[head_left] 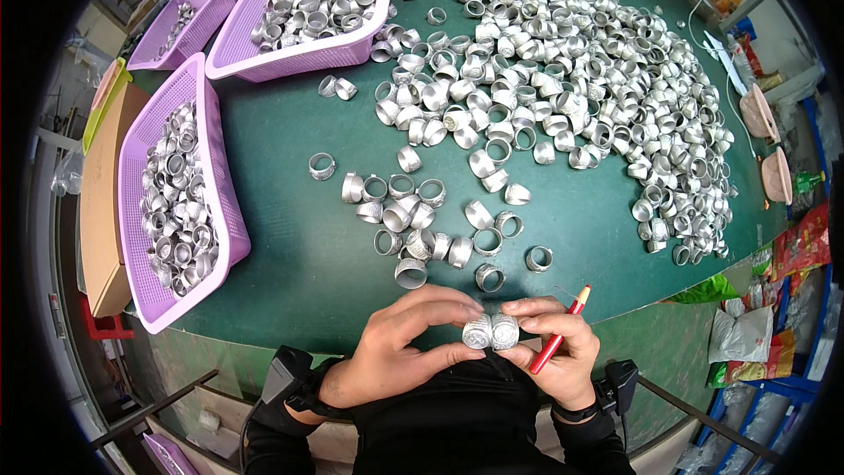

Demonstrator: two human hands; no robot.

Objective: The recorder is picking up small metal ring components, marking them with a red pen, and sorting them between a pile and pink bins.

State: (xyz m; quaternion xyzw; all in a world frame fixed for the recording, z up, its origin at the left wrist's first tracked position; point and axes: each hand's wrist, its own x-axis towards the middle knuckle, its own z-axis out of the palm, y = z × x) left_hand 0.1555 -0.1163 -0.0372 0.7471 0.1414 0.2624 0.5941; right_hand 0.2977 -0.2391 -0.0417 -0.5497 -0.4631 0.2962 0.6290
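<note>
Close to my body at the table's near edge, my left hand [406,345] pinches a silver-coloured metal ring [476,332] between thumb and fingers. My right hand [563,354] grips a second ring [505,332] of the same kind, pressed side by side with the first, patterned faces upward. Tucked through the right hand's fingers is a red marking pencil [560,330] with a pale tip pointing up and away. Just beyond both hands lies a loose group of similar rings [411,273], some on their sides and some standing.
A large heap of rings [545,79] covers the far right of the green table [281,237]. On the left stand a purple basket [230,211], a larger one [290,68] and a smaller one [198,22], all with rings inside. A cardboard box [105,246] stands beyond the left basket.
</note>
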